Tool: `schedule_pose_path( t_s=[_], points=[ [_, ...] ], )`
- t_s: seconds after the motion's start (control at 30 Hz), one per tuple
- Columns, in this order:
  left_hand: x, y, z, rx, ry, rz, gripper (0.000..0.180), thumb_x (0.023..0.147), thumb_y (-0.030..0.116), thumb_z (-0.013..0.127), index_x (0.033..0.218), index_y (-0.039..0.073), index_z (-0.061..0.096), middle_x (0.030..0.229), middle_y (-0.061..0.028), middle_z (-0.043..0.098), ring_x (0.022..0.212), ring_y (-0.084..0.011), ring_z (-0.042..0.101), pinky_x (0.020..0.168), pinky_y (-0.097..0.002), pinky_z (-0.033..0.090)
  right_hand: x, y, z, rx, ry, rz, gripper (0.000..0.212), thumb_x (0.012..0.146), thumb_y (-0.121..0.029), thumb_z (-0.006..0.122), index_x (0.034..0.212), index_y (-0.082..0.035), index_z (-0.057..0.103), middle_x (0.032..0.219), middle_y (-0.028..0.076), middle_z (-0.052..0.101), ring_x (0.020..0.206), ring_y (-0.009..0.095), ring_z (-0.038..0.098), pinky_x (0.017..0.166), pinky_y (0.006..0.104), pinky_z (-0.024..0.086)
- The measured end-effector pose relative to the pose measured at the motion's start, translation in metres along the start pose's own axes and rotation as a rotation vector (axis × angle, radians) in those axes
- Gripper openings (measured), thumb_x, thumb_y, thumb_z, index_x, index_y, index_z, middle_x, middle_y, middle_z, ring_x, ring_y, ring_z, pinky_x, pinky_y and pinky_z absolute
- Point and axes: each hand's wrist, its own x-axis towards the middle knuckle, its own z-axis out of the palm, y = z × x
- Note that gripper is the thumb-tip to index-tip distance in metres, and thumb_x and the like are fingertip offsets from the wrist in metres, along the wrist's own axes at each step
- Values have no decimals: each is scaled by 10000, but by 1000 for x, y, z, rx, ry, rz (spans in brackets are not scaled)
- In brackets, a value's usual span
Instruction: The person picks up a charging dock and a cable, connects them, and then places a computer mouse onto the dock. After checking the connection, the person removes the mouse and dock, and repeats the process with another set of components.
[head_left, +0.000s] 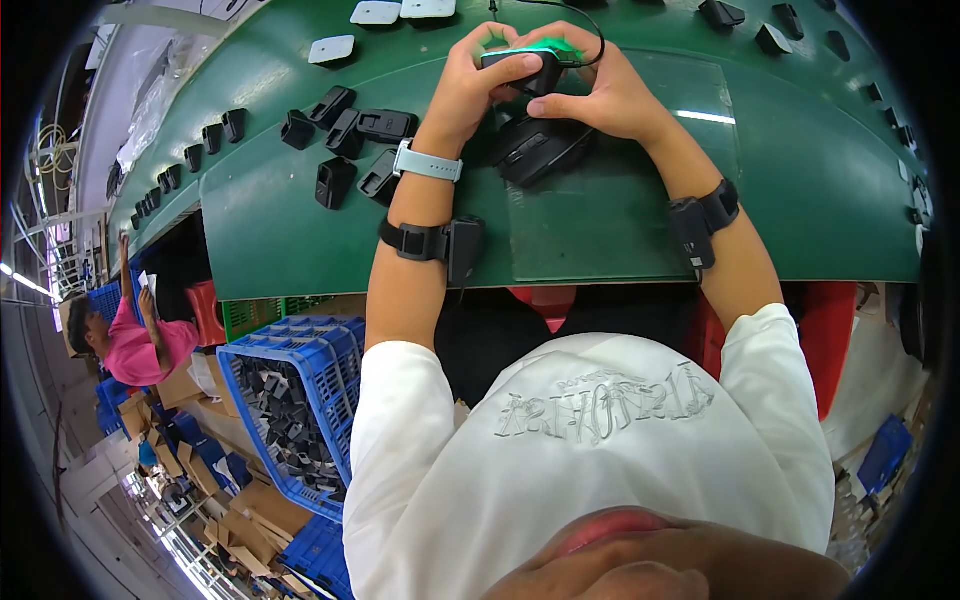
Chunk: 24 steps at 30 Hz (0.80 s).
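Observation:
A small black boxy device [538, 78] with a glowing green edge is held up between my two hands, and a thin black cable runs from it in a loop. My left hand [464, 92] is closed on its left side, thumb on top. My right hand [612, 98] grips it from the right, thumb low near its front. Just below, a black rounded object shaped like a computer mouse [540, 152] lies on a clear sheet [620, 230]. Left of my left wrist, several similar black devices [386, 125] lie in a loose group.
The green worktable [300, 250] carries a row of black pieces [193, 157] at far left, white flat pieces [332, 50] at the back and more black pieces [773, 40] at right. A blue crate [350, 375] of black parts stands below left. A person in pink [150, 345] is beyond.

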Motion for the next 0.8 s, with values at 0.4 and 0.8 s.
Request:
schedule_pose_path(
  t_s=[0.4,0.8],
  points=[
    [-1,-3,5,-121,-78,156,595,760,54,852,1250,45,515,1069,-69,663,985,-163,660,848,-284,545,-1,1,7,-361,150,-287,630,626,-38,893,1205,-86,652,1216,58,627,1145,227,611,997,353,479],
    [2,-7,5,-260,-43,181,572,814,70,782,1327,0,537,1147,-81,645,1072,-181,626,945,-298,495,2,-1,5,-422,228,-321,665,649,-107,918,1243,-56,622,1142,95,657,1032,259,641,931,334,502]
  ],
)
